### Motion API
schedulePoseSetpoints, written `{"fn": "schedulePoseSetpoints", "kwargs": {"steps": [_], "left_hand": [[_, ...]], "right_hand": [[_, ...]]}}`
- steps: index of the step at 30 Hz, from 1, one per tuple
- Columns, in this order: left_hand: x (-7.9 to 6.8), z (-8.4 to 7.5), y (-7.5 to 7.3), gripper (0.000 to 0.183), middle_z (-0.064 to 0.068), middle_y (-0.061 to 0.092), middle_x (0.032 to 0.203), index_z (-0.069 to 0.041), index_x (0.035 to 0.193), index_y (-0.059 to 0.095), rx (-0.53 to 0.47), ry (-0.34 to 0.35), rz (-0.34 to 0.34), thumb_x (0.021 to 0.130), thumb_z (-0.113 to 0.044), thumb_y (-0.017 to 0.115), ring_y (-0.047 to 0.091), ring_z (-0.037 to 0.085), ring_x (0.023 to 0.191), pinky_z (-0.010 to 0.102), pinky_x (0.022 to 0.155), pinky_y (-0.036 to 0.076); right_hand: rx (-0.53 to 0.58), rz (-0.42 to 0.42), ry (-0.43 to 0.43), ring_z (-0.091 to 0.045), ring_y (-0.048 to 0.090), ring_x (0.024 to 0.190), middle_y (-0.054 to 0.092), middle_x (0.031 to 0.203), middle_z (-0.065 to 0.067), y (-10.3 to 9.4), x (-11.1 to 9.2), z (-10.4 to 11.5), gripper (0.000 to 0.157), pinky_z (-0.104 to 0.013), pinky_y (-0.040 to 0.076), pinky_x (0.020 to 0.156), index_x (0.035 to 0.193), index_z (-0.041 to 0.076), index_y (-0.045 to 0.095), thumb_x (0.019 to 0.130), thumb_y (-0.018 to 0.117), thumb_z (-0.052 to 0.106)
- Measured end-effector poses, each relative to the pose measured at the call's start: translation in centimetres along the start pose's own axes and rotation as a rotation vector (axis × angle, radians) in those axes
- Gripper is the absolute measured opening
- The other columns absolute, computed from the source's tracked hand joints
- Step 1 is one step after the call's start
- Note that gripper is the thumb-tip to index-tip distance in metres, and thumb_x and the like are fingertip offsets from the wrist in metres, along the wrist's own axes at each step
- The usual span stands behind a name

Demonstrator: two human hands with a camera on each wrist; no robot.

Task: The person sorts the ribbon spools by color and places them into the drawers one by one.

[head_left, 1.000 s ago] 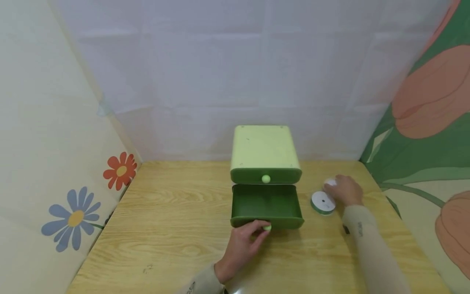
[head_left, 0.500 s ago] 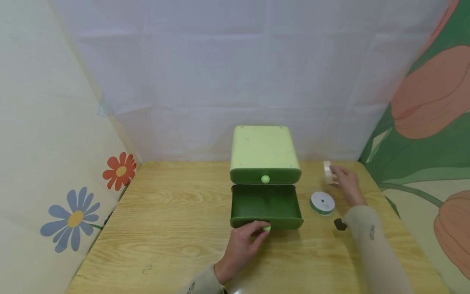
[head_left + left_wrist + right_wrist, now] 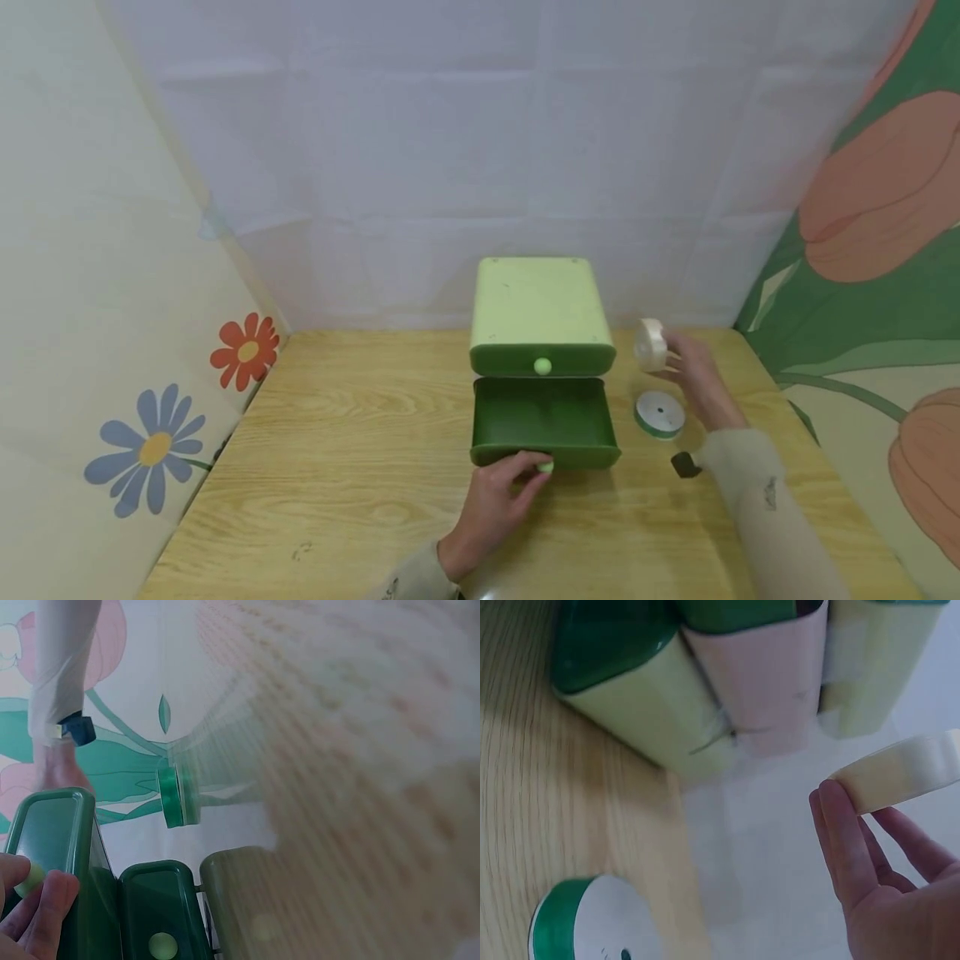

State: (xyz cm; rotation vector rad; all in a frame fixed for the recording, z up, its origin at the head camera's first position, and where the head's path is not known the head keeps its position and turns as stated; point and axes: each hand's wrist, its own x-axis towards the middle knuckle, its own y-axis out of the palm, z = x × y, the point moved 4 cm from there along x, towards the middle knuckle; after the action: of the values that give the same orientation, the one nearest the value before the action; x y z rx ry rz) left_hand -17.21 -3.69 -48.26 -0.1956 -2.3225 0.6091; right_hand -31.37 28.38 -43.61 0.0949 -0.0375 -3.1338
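Note:
My left hand (image 3: 491,506) pinches the pale green knob (image 3: 546,467) of a dark green drawer (image 3: 585,457), pulled out from a small drawer cabinet (image 3: 536,300). Nothing lies inside the drawer. To the right of the cabinet, my right hand (image 3: 697,371) holds a cream ribbon roll (image 3: 650,345) up on edge. The right wrist view shows fingertips at the rim of this cream roll (image 3: 900,774). A green ribbon spool (image 3: 660,414) with a white face lies flat on the table, just below the right hand.
An upper drawer (image 3: 498,360) with its own pale knob is closed above the pulled-out one. The wooden table (image 3: 360,450) meets a white sheet (image 3: 420,167) behind the cabinet. Flower-printed panels (image 3: 885,192) flank both sides. A small black piece (image 3: 685,465) sits by the right cuff.
My right hand has lifted the cream roll from beside the green spool, tilted it upright and carried it left towards the cabinet. The left hand and drawer have stayed put.

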Motion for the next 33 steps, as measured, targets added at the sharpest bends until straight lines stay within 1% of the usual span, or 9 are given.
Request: {"fn": "schedulePoseSetpoints", "kwargs": {"steps": [5, 8, 10, 13, 17, 23, 29, 31, 33], "left_hand": [[0.1, 0.0, 0.0, 0.02, -0.001, 0.078, 0.102, -0.013, 0.109, 0.073, -0.002, -0.011, 0.008, 0.092, -0.005, 0.078, 0.072, 0.004, 0.086, 0.019, 0.076, 0.061], [0.1, 0.1, -0.1, 0.019, -0.001, 0.078, 0.102, -0.013, 0.109, 0.073, -0.002, -0.009, 0.007, 0.092, -0.006, 0.077, 0.072, 0.004, 0.086, 0.021, 0.075, 0.062], [0.1, 0.1, -0.1, 0.018, -0.001, 0.078, 0.102, -0.013, 0.109, 0.073, 0.001, -0.008, 0.003, 0.092, -0.006, 0.077, 0.072, 0.004, 0.086, 0.021, 0.075, 0.062], [0.1, 0.1, -0.1, 0.019, -0.001, 0.078, 0.102, -0.013, 0.109, 0.073, -0.002, -0.003, 0.002, 0.092, -0.006, 0.077, 0.072, 0.004, 0.086, 0.021, 0.074, 0.062], [0.1, 0.0, -0.1, 0.019, -0.001, 0.078, 0.101, -0.013, 0.109, 0.073, -0.015, -0.008, 0.011, 0.093, -0.005, 0.077, 0.072, 0.005, 0.086, 0.02, 0.075, 0.062], [0.0, 0.1, 0.0, 0.017, -0.002, 0.078, 0.101, -0.014, 0.11, 0.072, -0.011, -0.017, 0.018, 0.094, -0.008, 0.076, 0.073, 0.004, 0.087, 0.017, 0.076, 0.061], [0.1, 0.1, 0.0, 0.017, 0.0, 0.078, 0.102, -0.013, 0.109, 0.072, -0.025, -0.017, 0.019, 0.093, -0.007, 0.076, 0.073, 0.005, 0.087, 0.025, 0.074, 0.064], [0.0, 0.1, 0.0, 0.017, 0.0, 0.078, 0.102, -0.013, 0.109, 0.072, -0.026, -0.021, 0.021, 0.094, -0.007, 0.076, 0.072, 0.004, 0.087, 0.025, 0.074, 0.064], [0.0, 0.2, 0.0, 0.017, -0.001, 0.078, 0.102, -0.013, 0.109, 0.072, -0.028, -0.025, 0.023, 0.094, -0.007, 0.076, 0.072, 0.004, 0.087, 0.023, 0.075, 0.063]], "right_hand": [[-0.007, 0.019, -0.031, -0.003, 0.07, 0.096, 0.066, 0.111, 0.016, 1.3, -1.1, 1.2, 0.016, -0.025, 0.061, 0.083, 0.107, 0.028, 0.066, 0.109, 0.053, 0.037], [0.014, 0.044, -0.064, -0.003, 0.07, 0.096, 0.068, 0.109, 0.015, 2.2, -1.9, 2.1, 0.018, -0.025, 0.061, 0.083, 0.106, 0.029, 0.068, 0.11, 0.051, 0.034], [0.031, 0.064, -0.102, -0.005, 0.071, 0.094, 0.07, 0.105, 0.014, 2.9, -2.5, 2.8, 0.022, -0.026, 0.061, 0.082, 0.102, 0.029, 0.07, 0.11, 0.05, 0.03], [0.025, 0.102, -0.163, -0.006, 0.069, 0.09, 0.071, 0.098, 0.012, 3.9, -3.5, 3.7, 0.029, -0.027, 0.06, 0.081, 0.097, 0.028, 0.072, 0.11, 0.047, 0.024], [-0.028, 0.117, -0.226, -0.007, 0.066, 0.087, 0.069, 0.095, 0.011, 4.6, -5.1, 4.4, 0.03, -0.026, 0.059, 0.08, 0.097, 0.028, 0.073, 0.111, 0.046, 0.021], [-0.06, 0.081, -0.29, -0.006, 0.065, 0.087, 0.071, 0.098, 0.011, 5.0, -6.9, 5.2, 0.031, -0.024, 0.059, 0.078, 0.103, 0.029, 0.075, 0.11, 0.048, 0.016], [-0.069, 0.108, -0.368, -0.007, 0.065, 0.079, 0.073, 0.093, 0.008, 5.7, -7.9, 5.3, 0.038, -0.025, 0.059, 0.068, 0.102, 0.028, 0.078, 0.107, 0.048, 0.006], [-0.102, 0.11, -0.388, -0.008, 0.065, 0.078, 0.073, 0.092, 0.008, 6.0, -8.2, 5.2, 0.038, -0.025, 0.058, 0.067, 0.102, 0.028, 0.078, 0.106, 0.048, 0.005], [-0.132, 0.11, -0.399, -0.008, 0.065, 0.077, 0.073, 0.091, 0.008, 6.3, -8.4, 5.0, 0.037, -0.025, 0.057, 0.066, 0.104, 0.028, 0.078, 0.106, 0.049, 0.005]]}}
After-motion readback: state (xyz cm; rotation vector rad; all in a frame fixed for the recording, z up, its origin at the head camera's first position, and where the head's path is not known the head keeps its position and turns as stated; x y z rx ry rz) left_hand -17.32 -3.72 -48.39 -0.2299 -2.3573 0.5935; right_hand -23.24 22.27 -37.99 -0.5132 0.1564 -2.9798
